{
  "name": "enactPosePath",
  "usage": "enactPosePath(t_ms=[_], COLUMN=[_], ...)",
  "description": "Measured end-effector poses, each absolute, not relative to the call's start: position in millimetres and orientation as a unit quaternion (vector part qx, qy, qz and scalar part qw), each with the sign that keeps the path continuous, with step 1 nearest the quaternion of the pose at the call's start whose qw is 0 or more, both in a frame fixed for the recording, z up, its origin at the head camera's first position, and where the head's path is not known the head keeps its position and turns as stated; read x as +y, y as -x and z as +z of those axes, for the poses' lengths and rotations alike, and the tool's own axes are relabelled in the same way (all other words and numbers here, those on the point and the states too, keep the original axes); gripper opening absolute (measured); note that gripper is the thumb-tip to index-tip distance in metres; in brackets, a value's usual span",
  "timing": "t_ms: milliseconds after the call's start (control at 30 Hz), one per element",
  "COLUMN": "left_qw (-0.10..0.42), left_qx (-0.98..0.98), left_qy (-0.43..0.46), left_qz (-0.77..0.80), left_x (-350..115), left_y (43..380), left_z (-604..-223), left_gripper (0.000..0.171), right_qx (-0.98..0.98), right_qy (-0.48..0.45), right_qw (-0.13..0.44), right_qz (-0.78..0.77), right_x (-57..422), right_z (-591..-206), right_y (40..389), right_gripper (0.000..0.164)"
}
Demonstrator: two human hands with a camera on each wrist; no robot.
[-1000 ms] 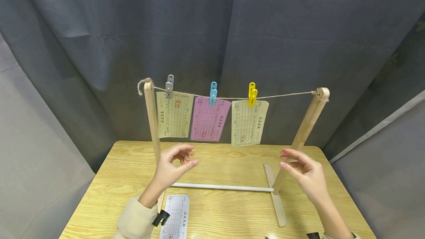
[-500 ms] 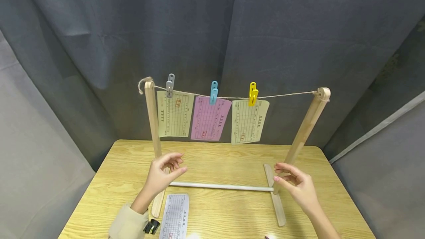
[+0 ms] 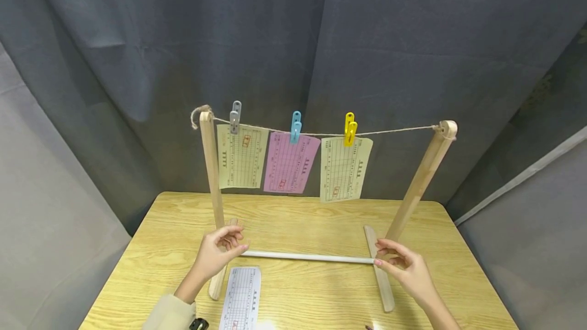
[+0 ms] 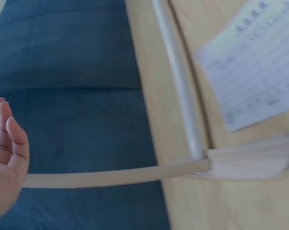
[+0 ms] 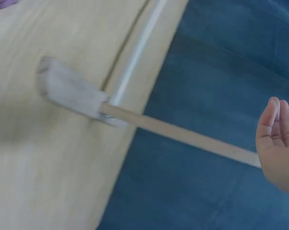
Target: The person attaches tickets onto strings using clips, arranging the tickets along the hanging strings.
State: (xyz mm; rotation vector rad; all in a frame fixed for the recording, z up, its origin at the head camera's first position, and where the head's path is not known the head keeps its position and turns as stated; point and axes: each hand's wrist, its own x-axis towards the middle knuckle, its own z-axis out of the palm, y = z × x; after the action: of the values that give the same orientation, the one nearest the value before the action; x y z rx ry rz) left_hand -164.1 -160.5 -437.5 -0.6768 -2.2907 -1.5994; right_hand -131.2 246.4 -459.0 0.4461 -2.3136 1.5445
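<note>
My left hand [image 3: 214, 254] hovers in front of the rack's left post [image 3: 212, 177], fingers loosely bent and holding nothing. Likewise my right hand [image 3: 407, 268] holds nothing, in front of the foot of the right post [image 3: 419, 180]. Between the posts runs a twine line [image 3: 396, 130]. A grey clothespin [image 3: 235, 118] clips a yellow slip [image 3: 242, 159] to it, a blue clothespin [image 3: 295, 127] a pink slip [image 3: 291, 164], and a yellow clothespin [image 3: 350, 130] another yellow slip [image 3: 345, 172]. Below my left hand, a white printed slip [image 3: 241, 297] lies flat on the table [image 3: 316, 299].
A white crossbar [image 3: 307, 256] joins the rack's wooden feet. A small purple thing [image 5: 4, 4], cut off by the frame, lies on the table in the right wrist view. Dark curtain [image 3: 390, 39] hangs behind the table.
Both hands have moved down, away from the hanging slips, and the left has also shifted left. The slips and clothespins stay on the line.
</note>
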Motion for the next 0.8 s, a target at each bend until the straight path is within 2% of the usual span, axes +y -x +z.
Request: enactPosePath(t_ms=[167, 333, 500, 633, 733, 800], left_qw=[0.076, 0.03, 0.022, 0.015, 0.008, 0.008], left_qx=[-0.811, -0.822, -0.842, -0.853, -0.855, -0.859], left_qy=[0.176, 0.145, 0.127, 0.126, 0.122, 0.116], left_qz=[-0.552, -0.549, -0.524, -0.506, -0.503, -0.499], left_x=[-168, -176, -187, -195, -198, -199], left_y=[163, 165, 171, 171, 167, 165], left_z=[-451, -471, -509, -534, -548, -557], left_gripper=[0.032, 0.035, 0.042, 0.049, 0.054, 0.058], right_qx=[-0.827, -0.839, -0.852, -0.86, -0.868, -0.876], right_qy=[-0.142, -0.103, -0.046, -0.024, -0.028, -0.068], right_qw=[0.15, 0.114, 0.06, 0.041, 0.035, 0.058], right_qz=[0.523, 0.522, 0.519, 0.508, 0.494, 0.475], right_x=[255, 257, 257, 259, 263, 267], right_z=[-482, -506, -528, -543, -556, -569], right_y=[127, 117, 102, 93, 86, 83], right_gripper=[0.041, 0.041, 0.045, 0.048, 0.048, 0.048])
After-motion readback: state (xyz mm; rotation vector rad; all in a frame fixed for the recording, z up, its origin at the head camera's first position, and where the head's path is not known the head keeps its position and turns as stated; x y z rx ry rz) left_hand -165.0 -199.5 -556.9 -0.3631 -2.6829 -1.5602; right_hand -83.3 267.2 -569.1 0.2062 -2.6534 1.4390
